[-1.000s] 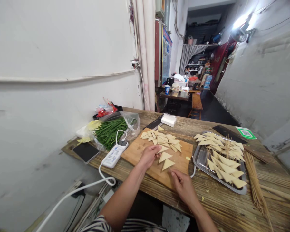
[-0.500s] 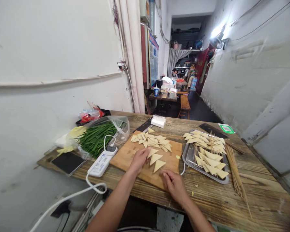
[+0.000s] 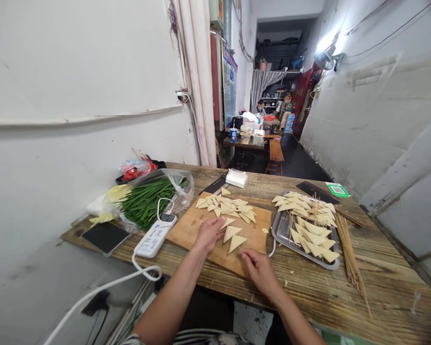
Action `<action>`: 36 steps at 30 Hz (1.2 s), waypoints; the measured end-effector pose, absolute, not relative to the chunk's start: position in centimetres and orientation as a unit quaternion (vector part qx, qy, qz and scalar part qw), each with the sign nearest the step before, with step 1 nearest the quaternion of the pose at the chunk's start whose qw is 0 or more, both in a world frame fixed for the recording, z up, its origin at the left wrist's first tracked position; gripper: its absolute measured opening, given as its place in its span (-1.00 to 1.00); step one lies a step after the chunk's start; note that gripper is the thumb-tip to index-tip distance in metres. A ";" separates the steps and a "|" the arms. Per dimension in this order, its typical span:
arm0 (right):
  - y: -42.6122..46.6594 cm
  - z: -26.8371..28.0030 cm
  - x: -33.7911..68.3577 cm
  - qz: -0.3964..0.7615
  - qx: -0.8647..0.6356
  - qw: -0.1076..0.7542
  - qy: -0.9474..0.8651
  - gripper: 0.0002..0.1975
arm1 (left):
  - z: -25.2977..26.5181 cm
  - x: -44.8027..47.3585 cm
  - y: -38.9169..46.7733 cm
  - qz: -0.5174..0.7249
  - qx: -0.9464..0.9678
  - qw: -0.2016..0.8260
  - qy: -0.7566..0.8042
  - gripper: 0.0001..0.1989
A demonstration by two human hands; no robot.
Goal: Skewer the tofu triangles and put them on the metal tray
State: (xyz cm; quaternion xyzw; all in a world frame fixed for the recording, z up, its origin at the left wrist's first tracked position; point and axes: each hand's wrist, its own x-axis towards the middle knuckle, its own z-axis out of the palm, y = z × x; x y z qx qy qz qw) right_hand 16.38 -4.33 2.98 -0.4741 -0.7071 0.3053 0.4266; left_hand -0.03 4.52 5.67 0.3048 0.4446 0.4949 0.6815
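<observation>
Above the front of a wooden cutting board (image 3: 187,230), several pale tofu triangles (image 3: 236,243) hang in a row between my hands, apparently on one thin skewer. My left hand (image 3: 209,234) is closed on the far triangle of that row. Lower down, my right hand (image 3: 257,269) pinches the near end, where the skewer itself barely shows. Behind them a pile of loose tofu triangles (image 3: 230,207) lies on the board. To the right, a clear plastic tray (image 3: 280,231) bears several skewers threaded with tofu triangles (image 3: 314,237).
A bundle of bare bamboo skewers (image 3: 350,261) lies right of the tray. Green chives (image 3: 149,201) in a plastic bag, a white power strip (image 3: 154,237) and a black flat device (image 3: 106,237) occupy the left. A tissue pack (image 3: 237,178) stands behind the board. Farther back, a person sits.
My left hand has closed farther over the far triangle, which now shows less. My right hand keeps its pinch at the near end. The view has shifted slightly.
</observation>
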 end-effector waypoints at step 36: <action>-4.5 2.8 16.4 0.273 -0.486 0.461 -0.691 -0.73 | 4.9 1.8 3.0 0.464 0.272 0.740 0.404 -0.72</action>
